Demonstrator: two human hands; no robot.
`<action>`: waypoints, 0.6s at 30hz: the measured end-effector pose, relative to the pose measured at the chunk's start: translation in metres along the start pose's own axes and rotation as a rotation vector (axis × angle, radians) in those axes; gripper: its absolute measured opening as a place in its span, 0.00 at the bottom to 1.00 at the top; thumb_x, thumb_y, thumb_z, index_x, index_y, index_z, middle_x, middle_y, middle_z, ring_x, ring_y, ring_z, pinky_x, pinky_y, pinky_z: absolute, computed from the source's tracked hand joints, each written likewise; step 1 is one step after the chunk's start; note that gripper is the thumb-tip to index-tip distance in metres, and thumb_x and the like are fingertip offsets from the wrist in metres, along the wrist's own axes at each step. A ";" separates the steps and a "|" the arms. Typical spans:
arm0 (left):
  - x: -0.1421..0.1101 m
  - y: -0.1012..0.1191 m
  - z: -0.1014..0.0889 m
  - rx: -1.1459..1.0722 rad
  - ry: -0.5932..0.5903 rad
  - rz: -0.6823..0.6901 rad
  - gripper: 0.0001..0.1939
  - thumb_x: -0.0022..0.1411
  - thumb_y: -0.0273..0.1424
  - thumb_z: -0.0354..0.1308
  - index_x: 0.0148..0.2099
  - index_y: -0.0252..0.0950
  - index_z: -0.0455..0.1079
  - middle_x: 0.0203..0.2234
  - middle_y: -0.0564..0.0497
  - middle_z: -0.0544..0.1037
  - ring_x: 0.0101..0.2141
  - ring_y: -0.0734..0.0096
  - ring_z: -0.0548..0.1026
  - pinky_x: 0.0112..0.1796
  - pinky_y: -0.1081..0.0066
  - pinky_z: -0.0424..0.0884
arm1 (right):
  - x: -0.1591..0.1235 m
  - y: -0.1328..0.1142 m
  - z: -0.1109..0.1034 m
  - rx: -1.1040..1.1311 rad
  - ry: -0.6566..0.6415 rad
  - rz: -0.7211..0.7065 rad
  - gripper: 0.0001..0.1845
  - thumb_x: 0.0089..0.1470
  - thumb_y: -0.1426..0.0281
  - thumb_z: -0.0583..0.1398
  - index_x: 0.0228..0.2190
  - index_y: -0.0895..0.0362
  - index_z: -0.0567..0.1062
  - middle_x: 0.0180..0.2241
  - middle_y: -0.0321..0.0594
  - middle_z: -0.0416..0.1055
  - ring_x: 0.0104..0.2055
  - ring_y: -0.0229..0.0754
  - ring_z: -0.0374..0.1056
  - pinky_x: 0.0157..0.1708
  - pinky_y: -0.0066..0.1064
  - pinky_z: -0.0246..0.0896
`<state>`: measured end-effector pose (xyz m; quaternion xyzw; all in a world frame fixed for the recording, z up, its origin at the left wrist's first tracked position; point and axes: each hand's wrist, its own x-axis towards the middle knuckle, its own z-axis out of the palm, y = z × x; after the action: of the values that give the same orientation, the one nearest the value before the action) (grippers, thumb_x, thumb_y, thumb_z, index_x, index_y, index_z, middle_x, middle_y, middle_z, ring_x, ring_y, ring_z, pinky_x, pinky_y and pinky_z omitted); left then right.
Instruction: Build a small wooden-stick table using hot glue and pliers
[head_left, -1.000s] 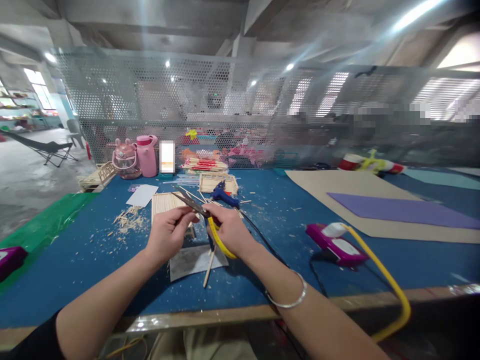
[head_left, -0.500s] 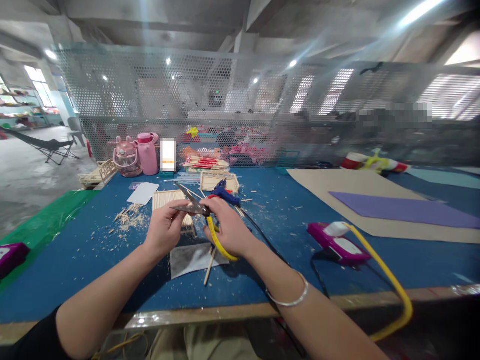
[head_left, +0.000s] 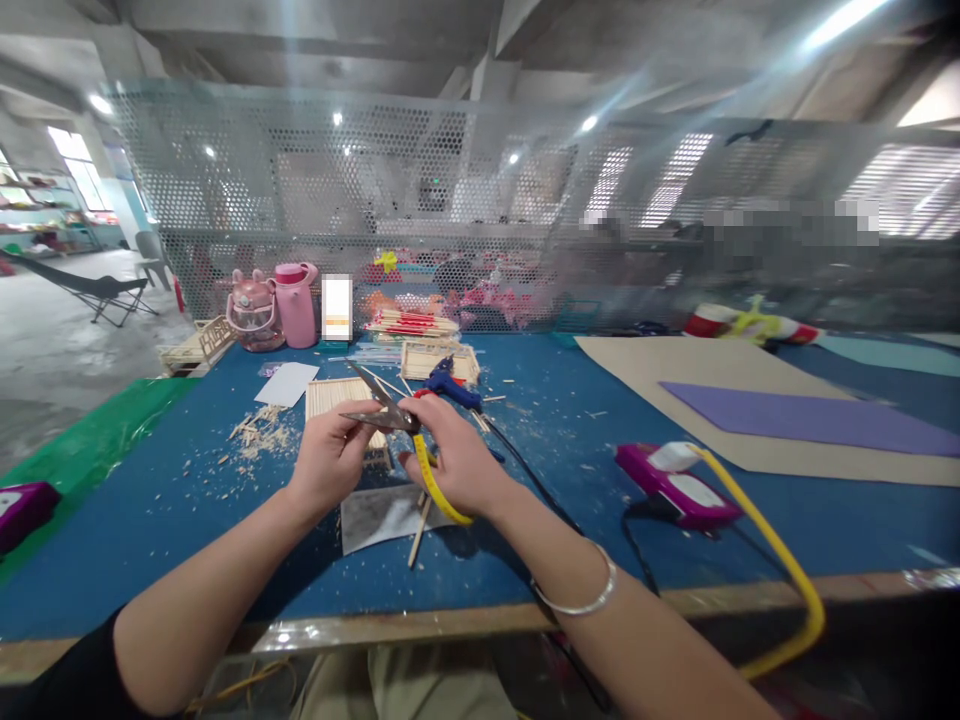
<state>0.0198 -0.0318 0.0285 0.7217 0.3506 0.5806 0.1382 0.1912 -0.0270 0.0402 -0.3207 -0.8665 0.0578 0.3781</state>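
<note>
My right hand (head_left: 457, 455) is wrapped around the handles of a pair of scissors (head_left: 386, 410), whose blades stand apart and point left. A yellow strip with marks like a measuring tape (head_left: 435, 485) curves along the handle side, below that hand. Close by, my left hand (head_left: 328, 452) is closed in a pinch at the lower blade; what its fingers hold is too small or hidden to make out. Behind the hands lies a panel of thin wooden sticks (head_left: 330, 393), partly covered. Beneath them are a grey sheet (head_left: 375, 520) and loose wooden sticks (head_left: 420, 535).
A blue glue gun (head_left: 450, 385) with a black cord lies beyond my right hand, before a small stick frame (head_left: 416, 362). Wood scraps (head_left: 262, 430) litter the left. Pink bottles (head_left: 295, 310) stand at the back. To the right are a purple power strip (head_left: 675, 487) and purple sheet (head_left: 795, 420).
The scissor blades have spread wider apart than one second ago. My left hand has shifted slightly left. Over the last half second both hands have stayed nearly still.
</note>
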 end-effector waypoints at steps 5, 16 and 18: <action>0.000 0.000 0.001 -0.035 0.017 -0.030 0.09 0.58 0.28 0.51 0.35 0.33 0.72 0.26 0.48 0.79 0.28 0.70 0.76 0.32 0.72 0.71 | 0.000 -0.002 -0.001 -0.040 -0.002 0.016 0.25 0.40 0.74 0.58 0.43 0.56 0.63 0.36 0.42 0.62 0.39 0.44 0.59 0.40 0.37 0.58; 0.001 0.008 -0.001 0.008 -0.030 -0.041 0.12 0.60 0.30 0.49 0.30 0.35 0.73 0.26 0.49 0.78 0.29 0.70 0.75 0.33 0.73 0.69 | -0.002 0.001 0.003 -0.046 0.039 0.020 0.20 0.45 0.73 0.55 0.43 0.56 0.66 0.35 0.42 0.66 0.36 0.43 0.62 0.37 0.34 0.59; 0.001 0.009 -0.001 0.015 -0.025 -0.040 0.12 0.60 0.30 0.49 0.30 0.35 0.73 0.24 0.50 0.78 0.28 0.71 0.74 0.32 0.74 0.68 | -0.002 0.002 0.004 -0.059 0.047 0.031 0.19 0.45 0.73 0.54 0.43 0.56 0.67 0.35 0.42 0.67 0.36 0.43 0.63 0.37 0.33 0.60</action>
<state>0.0221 -0.0381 0.0349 0.7229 0.3677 0.5658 0.1487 0.1908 -0.0266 0.0355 -0.3464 -0.8537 0.0307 0.3876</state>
